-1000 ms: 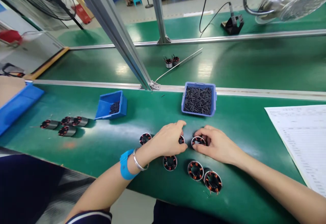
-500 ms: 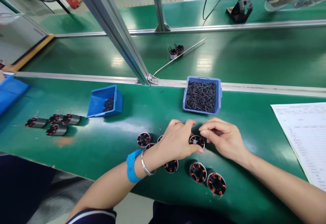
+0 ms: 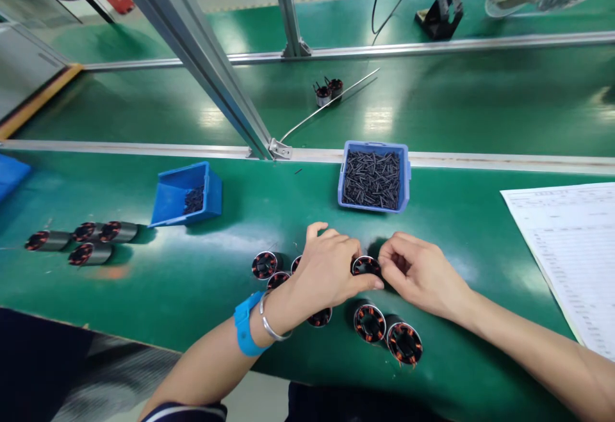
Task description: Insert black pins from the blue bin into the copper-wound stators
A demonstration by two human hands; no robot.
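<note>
Left hand (image 3: 331, 265) has moved to one stator (image 3: 366, 266); two bins (image 3: 214, 194) stand beyond.

the held stator (image 3: 366, 266) is black and orange (silver-rimmed), the bench (image 3: 259, 204) green.

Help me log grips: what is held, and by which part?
The left hand holds a stator by its outer side; whether the right hand grips anything is unclear.
</note>
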